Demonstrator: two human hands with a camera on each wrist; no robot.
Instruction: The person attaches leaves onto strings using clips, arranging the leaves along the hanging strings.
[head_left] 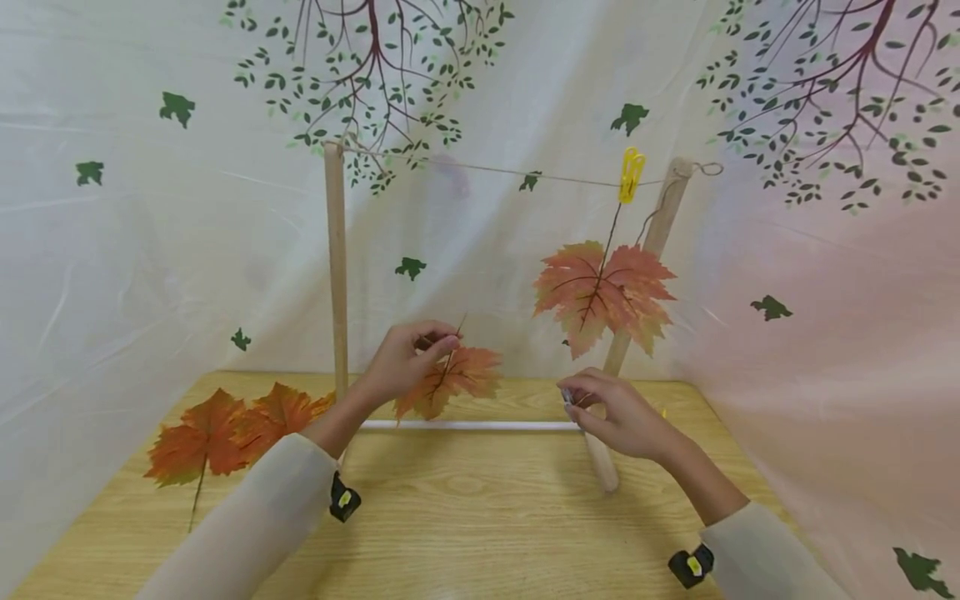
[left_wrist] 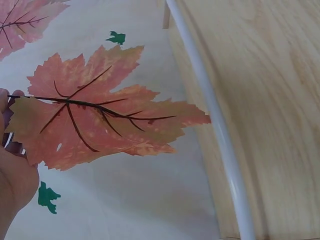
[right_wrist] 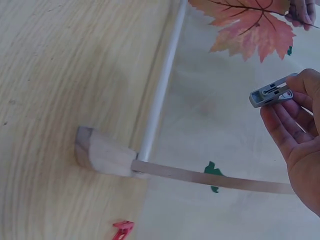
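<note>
My left hand (head_left: 411, 357) pinches the dark stem of an orange-red artificial maple leaf (head_left: 472, 372), whose blade hangs below the fingers; the left wrist view shows the leaf (left_wrist: 100, 115) broadside with brown veins. In my right hand (head_left: 618, 412), a grey clothespin (right_wrist: 270, 93) sits between thumb and fingers, level with the lower part of the right post. A yellow clothespin (head_left: 631, 177) on the string (head_left: 517, 172) holds another leaf (head_left: 600, 287) by its stem, near the string's right end. Both hands are below the string.
Two wooden posts (head_left: 337, 267) carry the string, with a white bar (head_left: 480, 426) joining them low down. Orange leaves (head_left: 206, 433) lie at the table's left. A red clothespin (right_wrist: 123, 229) lies past the right post's foot. Behind hangs a printed curtain (head_left: 480, 250).
</note>
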